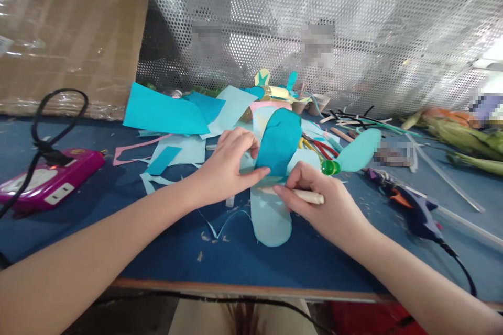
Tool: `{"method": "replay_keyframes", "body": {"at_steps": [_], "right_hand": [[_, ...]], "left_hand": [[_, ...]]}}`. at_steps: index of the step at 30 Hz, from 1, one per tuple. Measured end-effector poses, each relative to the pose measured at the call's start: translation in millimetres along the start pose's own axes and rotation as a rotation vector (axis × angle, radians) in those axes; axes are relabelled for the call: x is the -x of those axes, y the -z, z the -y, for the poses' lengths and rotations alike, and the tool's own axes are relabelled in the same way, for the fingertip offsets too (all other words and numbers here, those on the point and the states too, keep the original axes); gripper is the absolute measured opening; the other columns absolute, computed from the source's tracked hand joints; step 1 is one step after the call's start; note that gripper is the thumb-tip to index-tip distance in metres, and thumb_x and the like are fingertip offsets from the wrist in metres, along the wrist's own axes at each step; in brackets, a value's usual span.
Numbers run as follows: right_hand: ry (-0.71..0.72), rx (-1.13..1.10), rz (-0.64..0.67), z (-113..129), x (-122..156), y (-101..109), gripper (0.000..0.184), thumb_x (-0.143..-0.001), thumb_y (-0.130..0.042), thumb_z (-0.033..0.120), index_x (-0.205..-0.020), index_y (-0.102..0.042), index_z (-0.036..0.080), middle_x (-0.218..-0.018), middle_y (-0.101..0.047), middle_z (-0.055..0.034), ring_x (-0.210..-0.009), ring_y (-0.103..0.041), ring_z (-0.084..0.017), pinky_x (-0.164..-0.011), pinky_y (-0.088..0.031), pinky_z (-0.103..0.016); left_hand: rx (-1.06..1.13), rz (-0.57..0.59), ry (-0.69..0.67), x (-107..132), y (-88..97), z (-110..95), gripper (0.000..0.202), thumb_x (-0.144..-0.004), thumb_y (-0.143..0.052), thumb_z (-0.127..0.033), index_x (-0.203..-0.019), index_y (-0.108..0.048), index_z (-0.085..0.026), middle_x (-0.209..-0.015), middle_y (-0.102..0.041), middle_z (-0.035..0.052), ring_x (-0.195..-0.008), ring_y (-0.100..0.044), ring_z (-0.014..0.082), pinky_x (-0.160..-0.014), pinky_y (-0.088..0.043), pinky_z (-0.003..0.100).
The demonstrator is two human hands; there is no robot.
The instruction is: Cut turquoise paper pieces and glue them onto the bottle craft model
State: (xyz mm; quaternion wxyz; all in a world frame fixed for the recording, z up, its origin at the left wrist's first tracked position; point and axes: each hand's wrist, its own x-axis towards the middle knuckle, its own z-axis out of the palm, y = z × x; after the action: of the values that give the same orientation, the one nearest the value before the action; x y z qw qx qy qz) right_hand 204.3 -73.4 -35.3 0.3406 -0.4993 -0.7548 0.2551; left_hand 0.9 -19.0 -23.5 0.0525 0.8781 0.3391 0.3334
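My left hand (228,165) pinches the lower edge of a teal paper blade (279,138) that stands up from a paper propeller. My right hand (314,201) is closed round a thin wooden stick (310,197), its fingertips pressing on the pale blue blade (271,220) lying flat on the table. A mint-green blade (359,151) points right, next to a green bead (330,167) at the hub. Both hands meet at the hub.
Teal and pale blue paper sheets (165,110) and scraps lie behind. A magenta power strip (51,180) with a black cable sits left. A blue glue gun (416,212) lies right. Cardboard (66,44) and a perforated metal screen (314,15) stand behind. The table's front edge (243,289) is near.
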Motion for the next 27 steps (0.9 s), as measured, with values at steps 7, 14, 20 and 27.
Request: {"method": "replay_keyframes", "body": {"at_steps": [7,14,20,27], "right_hand": [[0.013,0.01,0.022,-0.6,-0.6,-1.6,0.029,-0.086,-0.058,0.043,-0.072,-0.042,0.023,-0.056,-0.054,0.0048,-0.049,-0.046,-0.011,-0.047,-0.035,-0.022],[0.018,0.072,-0.051,2.5,0.2,0.6,0.026,-0.085,-0.058,0.035,-0.069,-0.041,0.023,-0.055,-0.056,0.0052,-0.046,-0.046,-0.009,-0.045,-0.035,-0.021],[0.05,0.085,-0.084,2.3,1.2,3.5,0.026,-0.084,-0.057,0.032,-0.068,-0.039,0.024,-0.054,-0.054,0.0059,-0.045,-0.044,-0.009,-0.044,-0.034,-0.021],[0.068,0.128,-0.158,5.2,0.1,4.8,0.025,-0.08,-0.055,0.025,-0.064,-0.035,0.024,-0.048,-0.042,0.0081,-0.042,-0.035,-0.008,-0.042,-0.029,-0.021]], "left_hand": [[0.002,0.018,0.023,-0.5,0.9,-0.2,0.028,-0.085,-0.06,-0.032,-0.081,-0.034,-0.023,-0.09,-0.046,0.0028,-0.088,-0.044,0.0209,-0.084,-0.037,0.037],[0.002,0.033,0.047,-0.5,0.5,-0.3,0.028,-0.084,-0.06,-0.033,-0.081,-0.034,-0.023,-0.091,-0.046,0.0034,-0.09,-0.043,0.0216,-0.086,-0.038,0.039],[0.013,0.057,0.067,-0.8,2.2,-1.1,0.027,-0.085,-0.059,-0.035,-0.081,-0.035,-0.023,-0.093,-0.046,0.0043,-0.092,-0.043,0.0224,-0.087,-0.037,0.039],[0.02,0.071,0.084,-1.2,2.9,-1.4,0.026,-0.085,-0.059,-0.035,-0.081,-0.037,-0.022,-0.094,-0.046,0.0042,-0.094,-0.043,0.0226,-0.089,-0.037,0.04]]}}
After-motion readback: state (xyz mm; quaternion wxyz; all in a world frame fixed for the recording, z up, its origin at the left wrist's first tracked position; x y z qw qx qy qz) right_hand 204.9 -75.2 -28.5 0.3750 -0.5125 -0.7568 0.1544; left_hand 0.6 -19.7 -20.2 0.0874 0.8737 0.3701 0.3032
